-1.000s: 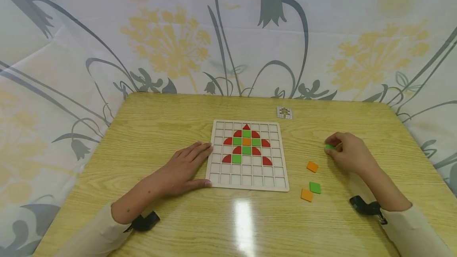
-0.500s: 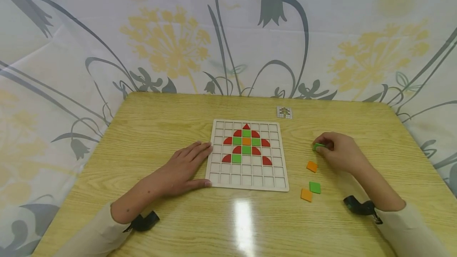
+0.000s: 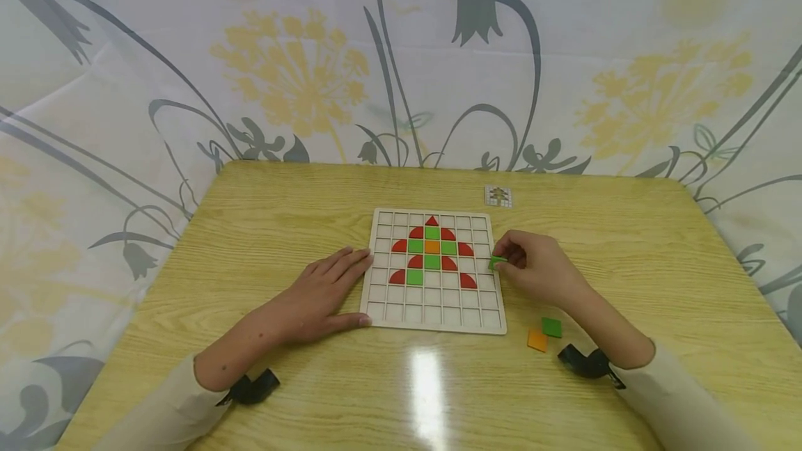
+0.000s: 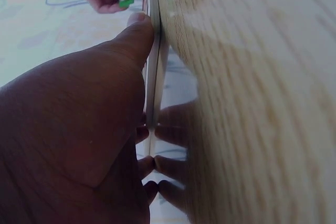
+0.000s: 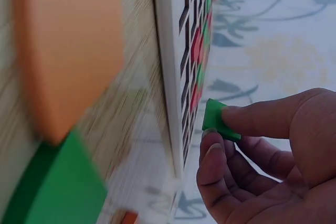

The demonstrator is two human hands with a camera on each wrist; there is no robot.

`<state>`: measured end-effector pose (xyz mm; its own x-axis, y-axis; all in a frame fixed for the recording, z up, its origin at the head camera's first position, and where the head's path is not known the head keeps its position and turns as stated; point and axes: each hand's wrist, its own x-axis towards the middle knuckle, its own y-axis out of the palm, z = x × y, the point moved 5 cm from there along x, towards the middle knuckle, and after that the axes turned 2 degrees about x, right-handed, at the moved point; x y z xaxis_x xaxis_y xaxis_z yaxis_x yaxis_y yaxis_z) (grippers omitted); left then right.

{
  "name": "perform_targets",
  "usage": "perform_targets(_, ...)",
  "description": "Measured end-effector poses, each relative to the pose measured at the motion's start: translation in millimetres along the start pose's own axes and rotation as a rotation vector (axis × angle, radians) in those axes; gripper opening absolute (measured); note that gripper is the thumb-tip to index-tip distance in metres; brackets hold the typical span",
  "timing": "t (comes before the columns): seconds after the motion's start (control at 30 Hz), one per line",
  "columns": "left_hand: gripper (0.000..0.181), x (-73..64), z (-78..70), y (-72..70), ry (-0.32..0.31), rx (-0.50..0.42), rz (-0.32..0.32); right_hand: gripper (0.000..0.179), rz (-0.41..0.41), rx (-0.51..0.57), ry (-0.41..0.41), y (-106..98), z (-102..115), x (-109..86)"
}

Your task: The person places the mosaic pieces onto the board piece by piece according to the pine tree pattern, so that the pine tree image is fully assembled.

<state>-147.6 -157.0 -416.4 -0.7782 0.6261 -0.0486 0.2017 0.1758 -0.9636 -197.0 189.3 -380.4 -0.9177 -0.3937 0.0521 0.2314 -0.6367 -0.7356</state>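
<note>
My right hand (image 3: 539, 266) pinches a green square tile (image 3: 497, 262) between thumb and fingers, over the right edge of the wooden grid board (image 3: 401, 312). In the right wrist view the tile (image 5: 218, 119) is held tilted, apart from the board's surface. On the board sit red quarter-round pieces (image 3: 467, 281), a red triangle (image 3: 431, 221), several green squares (image 3: 415, 277) and one orange square (image 3: 431, 247), forming a tree shape. My left hand (image 3: 319, 294) rests with extended fingers against the board's left edge; its thumb (image 4: 135, 30) touches the near-left corner region.
Right of the board lie a loose green tile (image 3: 551, 327) and an orange tile (image 3: 537, 339), close together. Another orange tile (image 5: 129, 217) shows at the bottom of the right wrist view. A small pattern card (image 3: 498, 196) lies behind the board. A patterned curtain (image 3: 401, 54) hangs beyond the table.
My right hand has moved left with the green tile, from the table at the right to the board's right edge. It now covers one loose orange tile. The left hand has not moved.
</note>
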Motion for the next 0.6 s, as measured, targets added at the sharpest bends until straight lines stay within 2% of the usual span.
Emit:
perform_targets(0.4,0.097,0.0,-0.6,-0.4,0.004,-0.001,-0.003,0.008,0.094,0.064,-0.065,34,31,18.2)
perform_targets(0.6,0.097,-0.1,-0.3,-0.3,0.003,-0.003,-0.006,0.007,0.104,0.029,-0.075,47,34,24.6)
